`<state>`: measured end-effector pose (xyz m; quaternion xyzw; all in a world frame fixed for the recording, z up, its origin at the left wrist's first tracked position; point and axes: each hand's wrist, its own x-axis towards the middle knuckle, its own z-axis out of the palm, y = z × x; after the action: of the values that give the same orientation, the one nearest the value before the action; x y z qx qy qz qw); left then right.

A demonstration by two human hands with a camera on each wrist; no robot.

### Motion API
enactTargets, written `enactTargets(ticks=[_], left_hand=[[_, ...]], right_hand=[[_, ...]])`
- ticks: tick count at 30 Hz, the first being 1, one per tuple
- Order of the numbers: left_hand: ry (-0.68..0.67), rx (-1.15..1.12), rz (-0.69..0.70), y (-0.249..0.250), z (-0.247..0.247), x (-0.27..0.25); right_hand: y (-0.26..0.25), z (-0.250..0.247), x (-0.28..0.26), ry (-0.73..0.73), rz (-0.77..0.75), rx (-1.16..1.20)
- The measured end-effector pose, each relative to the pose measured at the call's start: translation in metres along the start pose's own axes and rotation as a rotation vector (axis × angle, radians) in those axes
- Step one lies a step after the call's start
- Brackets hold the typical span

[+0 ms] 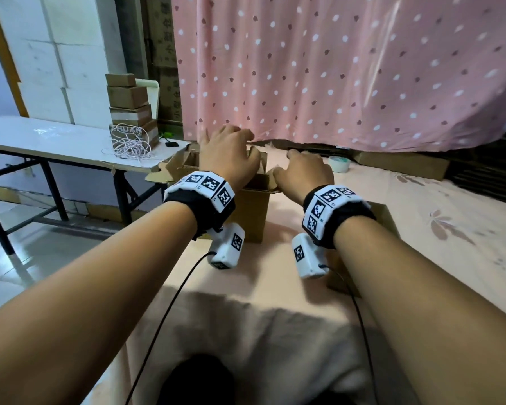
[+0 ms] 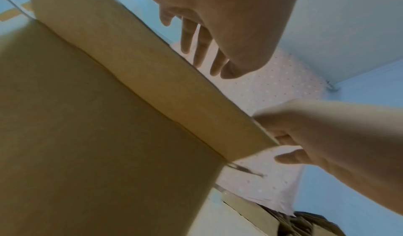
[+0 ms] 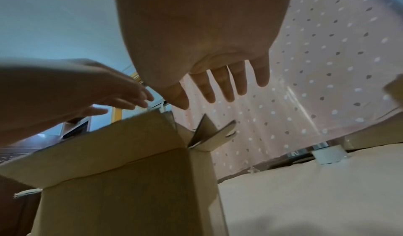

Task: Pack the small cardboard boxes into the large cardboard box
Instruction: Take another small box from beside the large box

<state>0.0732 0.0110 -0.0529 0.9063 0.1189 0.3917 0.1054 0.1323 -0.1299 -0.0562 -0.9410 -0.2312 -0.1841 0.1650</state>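
The large cardboard box stands on the pink-sheeted surface with its flaps up. My left hand hovers over its opening with straight fingers and holds nothing. My right hand is above the box's right-hand flaps, its fingers spread and empty. One small cardboard box lies on the sheet under my right forearm. My hands hide most of the large box's inside. A stack of small cardboard boxes stands on the white table at the left.
The white folding table also carries a coil of string. A tape roll and a long flat carton lie beyond the box, under the pink dotted curtain. Tiled floor lies to the left.
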Motion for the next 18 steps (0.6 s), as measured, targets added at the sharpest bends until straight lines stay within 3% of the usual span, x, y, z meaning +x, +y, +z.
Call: enactTargets(ticks=[10, 15, 18], left_hand=[[-0.088, -0.143, 0.166, 0.072, 0.040, -0.012], [-0.272, -0.136, 0.224, 0.090, 0.062, -0.030], [-0.353, -0.145, 0.258, 0.092, 0.077, -0.040]], right_hand=[[0.056, -0.021, -0.022, -0.102, 0.202, -0.167], [0.076, -0.011, -0.031, -0.320, 0.381, -0.222], [0.080, -0.005, -0.037, -0.330, 0.369, -0.228]])
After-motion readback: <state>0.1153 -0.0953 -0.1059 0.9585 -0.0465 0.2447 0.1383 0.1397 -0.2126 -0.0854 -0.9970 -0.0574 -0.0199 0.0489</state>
